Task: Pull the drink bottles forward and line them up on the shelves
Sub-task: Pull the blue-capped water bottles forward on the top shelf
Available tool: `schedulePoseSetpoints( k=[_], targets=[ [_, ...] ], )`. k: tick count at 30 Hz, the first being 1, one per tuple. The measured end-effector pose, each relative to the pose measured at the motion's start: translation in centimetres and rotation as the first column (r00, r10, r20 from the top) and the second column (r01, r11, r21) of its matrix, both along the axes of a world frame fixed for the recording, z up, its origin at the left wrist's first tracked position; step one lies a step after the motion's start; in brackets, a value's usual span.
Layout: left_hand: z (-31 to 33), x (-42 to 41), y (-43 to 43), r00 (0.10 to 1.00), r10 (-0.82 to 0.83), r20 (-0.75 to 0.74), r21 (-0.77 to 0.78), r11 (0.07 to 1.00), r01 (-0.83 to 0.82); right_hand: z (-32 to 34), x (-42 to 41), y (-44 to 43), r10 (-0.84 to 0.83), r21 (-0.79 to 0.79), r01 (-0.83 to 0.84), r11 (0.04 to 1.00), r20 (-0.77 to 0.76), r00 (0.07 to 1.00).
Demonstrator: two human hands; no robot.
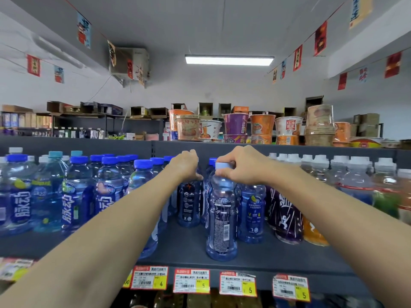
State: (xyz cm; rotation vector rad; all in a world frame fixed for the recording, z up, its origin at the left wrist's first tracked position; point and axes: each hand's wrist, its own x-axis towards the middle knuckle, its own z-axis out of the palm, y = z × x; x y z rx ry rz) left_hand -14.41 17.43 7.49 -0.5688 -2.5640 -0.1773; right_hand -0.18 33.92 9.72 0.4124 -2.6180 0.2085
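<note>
A: Front bottle [221, 218], pale cap, clear blue body, barcode side turned outward. It stands upright near the lip of the shelf [182, 245], ahead of its neighbours.

B: Held?

A: Yes. Right hand [240, 165] is clamped on its cap and neck, fingers curled round from the right.

B: And the other hand?

A: Left hand [184, 165] reaches deeper, fingers curled over the top of a rear bottle [188, 203] with a dark label. Cap hidden under the palm, thumb against the neck. That bottle sits well back, with bare shelf in front of it.

B: So which step?

A: Judged mid-pull. One bottle is about at the front; the second is gripped but not yet brought forward.

B: Next move?

A: Likely drawing the rear bottle straight out to sit beside the front one, bases level with the shelf edge. Gripped high, it could tip, so a slow slide suits. The front bottle's label probably wants turning to face out.

B: Surroundings?

A: Blue-capped bottles [75, 192] crowd the left. A purple-labelled bottle [287, 214] stands just right of the gap, and white-capped bottles [355, 174] run beyond it. Price tags [191, 281] hang on the shelf edge below. Cup noodles [235, 125] are stacked on top.
</note>
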Motion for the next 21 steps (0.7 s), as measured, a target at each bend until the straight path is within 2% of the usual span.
schedulePoseSetpoints(
  k=[7, 14, 21],
  targets=[
    [0.0, 0.1, 0.1, 0.999, -0.04, 0.017, 0.135, 0.99, 0.037, 0.0, 0.1, 0.1, 0.009, -0.027, -0.008, 1.0, 0.026, 1.0],
    [2.2, 1.7, -0.9, 0.979, -0.063, 0.193, -0.003, 0.998, 0.065, 0.0, 0.3, -0.3, -0.025, -0.038, 0.026, 0.999, 0.027, 0.999],
    [2.6, 2.6, -2.1, 0.967, -0.168, 0.191, -0.041, 0.983, 0.179, -0.1, 0.5, -0.7, -0.065, -0.059, 0.066, 0.996, 0.012, 0.998]
  ],
)
